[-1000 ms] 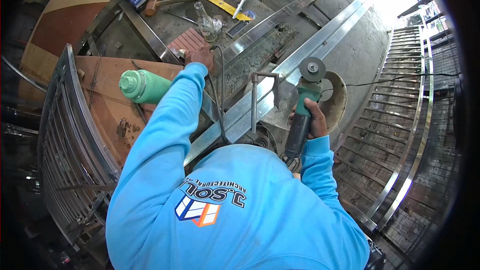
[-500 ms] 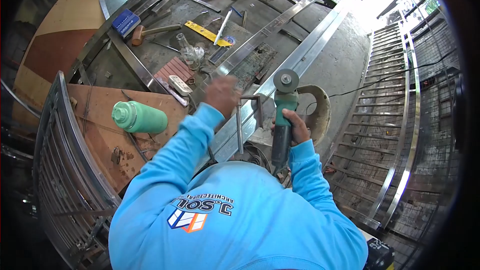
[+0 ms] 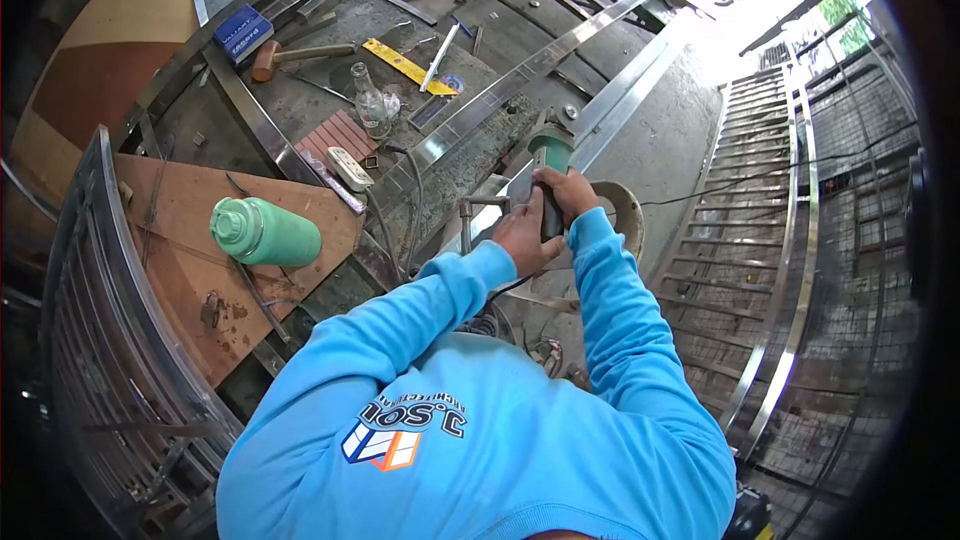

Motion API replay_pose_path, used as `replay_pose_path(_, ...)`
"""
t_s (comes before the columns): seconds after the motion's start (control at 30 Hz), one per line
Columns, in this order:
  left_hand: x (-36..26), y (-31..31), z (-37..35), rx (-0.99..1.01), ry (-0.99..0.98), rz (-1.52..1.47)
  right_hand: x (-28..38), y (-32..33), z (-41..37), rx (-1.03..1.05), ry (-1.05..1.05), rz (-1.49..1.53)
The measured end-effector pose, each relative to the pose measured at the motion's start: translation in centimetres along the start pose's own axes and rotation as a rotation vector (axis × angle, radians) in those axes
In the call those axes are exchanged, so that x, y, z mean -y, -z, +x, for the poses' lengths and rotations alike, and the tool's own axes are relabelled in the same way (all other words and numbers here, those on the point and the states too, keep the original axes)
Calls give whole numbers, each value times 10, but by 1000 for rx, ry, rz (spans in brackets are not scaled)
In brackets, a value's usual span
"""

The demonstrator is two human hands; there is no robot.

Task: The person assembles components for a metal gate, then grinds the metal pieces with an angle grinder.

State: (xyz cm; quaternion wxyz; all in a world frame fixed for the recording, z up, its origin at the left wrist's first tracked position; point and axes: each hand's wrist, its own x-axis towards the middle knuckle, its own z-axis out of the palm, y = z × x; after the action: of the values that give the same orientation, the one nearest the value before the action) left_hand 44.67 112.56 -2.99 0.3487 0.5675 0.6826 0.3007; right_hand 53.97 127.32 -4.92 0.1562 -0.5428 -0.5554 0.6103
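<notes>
An angle grinder [image 3: 556,143] with a green head and dark body is held in front of me, pointing away over a long shiny metal bar [image 3: 630,85]. My right hand [image 3: 568,194] is wrapped round the grinder's body from the right. My left hand [image 3: 527,234] is closed on the rear part of the same body from the left. The disc is mostly hidden by the tilted head. Just left of the grinder, a bent metal rod piece [image 3: 468,212] stands by the bar. Behind the grinder is a pale bucket-like container [image 3: 628,215].
On a brown board [image 3: 180,240] at left lies a green bottle [image 3: 268,231]. Beyond it are a power strip [image 3: 349,169], a glass bottle [image 3: 370,110], a mallet [image 3: 268,62], a yellow ruler [image 3: 400,65] and a blue box [image 3: 243,34]. A ladder-like metal frame [image 3: 735,250] lies at right.
My left hand has come right and closed on the grinder's body. The grinder has tilted forward and away, its disc turning out of sight. My right hand has moved up and slightly left.
</notes>
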Motion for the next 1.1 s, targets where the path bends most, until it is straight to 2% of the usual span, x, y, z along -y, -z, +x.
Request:
replay_pose_path(0.07, 23, 7, -12, -19, -217, 7, -5, 12, 44, -45, -3, -280)
replay_pose_path(0.1, 28, 19, -27, -9, -245, -82, 0, 12, 55, -64, 13, -368)
replay_pose_path(0.13, 35, 31, -42, 26, -166, -83, 4, 12, 68, -83, 27, -453)
replay_pose_path(0.17, 45, 40, -58, 62, -87, -85, 0, 15, 91, -104, -59, -571)
replay_pose_path(0.3, 85, 62, -118, -107, 108, -192, -21, 13, 176, 89, 117, -914)
replay_pose_path(0.4, 89, 78, -147, -212, 231, -317, -15, -20, 197, -4, 243, -1077)
replay_pose_path(0.43, 89, 81, -154, -233, 252, -317, -9, -36, 201, -123, 97, -1010)
replay_pose_path(0.53, 91, 88, -167, -303, 285, -297, -70, -49, 302, -189, 120, -1023)
replay_pose_path(0.57, 91, 88, -170, -325, 278, -283, -17, -71, 233, -368, -67, -718)
replay_pose_path(0.63, 91, 88, -176, -350, 275, -260, -19, -96, 239, -521, -138, -547)
replay_pose_path(0.73, 90, 84, -178, -339, 288, -255, -20, -97, 225, -409, -193, -554)
replay_pose_path(0.8, 94, 78, -178, -325, 307, -272, -21, -87, 223, -196, -88, -803)
replay_pose_path(0.87, 91, 77, -177, -294, 307, -266, -29, -82, 229, -216, -69, -912)
replay_pose_path(0.93, 89, 77, -174, -253, 318, -238, -17, -73, 216, -42, 4, -1035)
replay_pose_path(1.1, 102, 70, -174, -275, 306, -223, -29, -73, 201, -193, -31, -765)
